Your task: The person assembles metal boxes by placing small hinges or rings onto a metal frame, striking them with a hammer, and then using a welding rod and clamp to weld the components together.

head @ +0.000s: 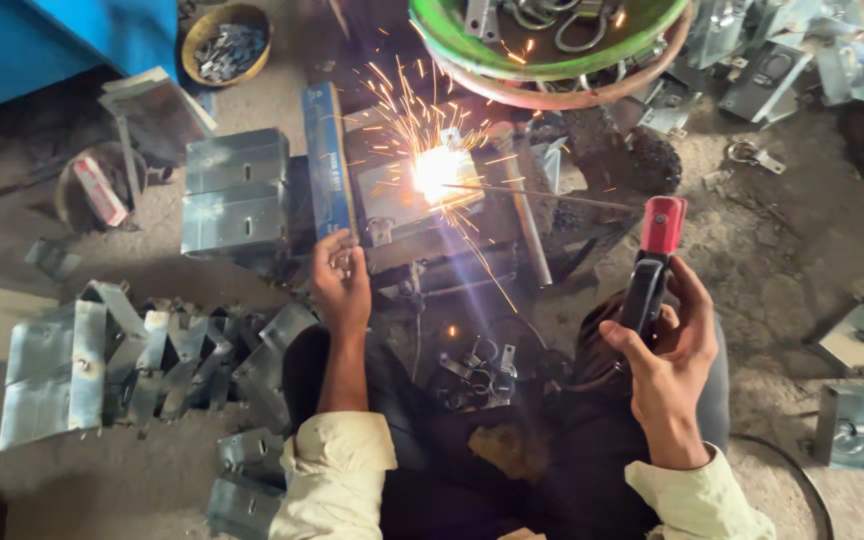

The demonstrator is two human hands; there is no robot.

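On the workshop floor, centre: our right hand (667, 345) grips a red-black electrode holder (652, 270), rod arcing on a metal bracket (402, 195); left hand (340, 280) curls closed on the jig's near edge. Sparks (437, 170) fly w/ bare hands close — burn risk, we judge.

A long, narrow blue box (329, 160) lies on the floor just left of the sparks, a band of pale print along its length; the left hand (340, 282) rests at its near end. Farther left, a small flat red-and-white packet (99, 190) lies tilted in a round dark pan (72, 200).
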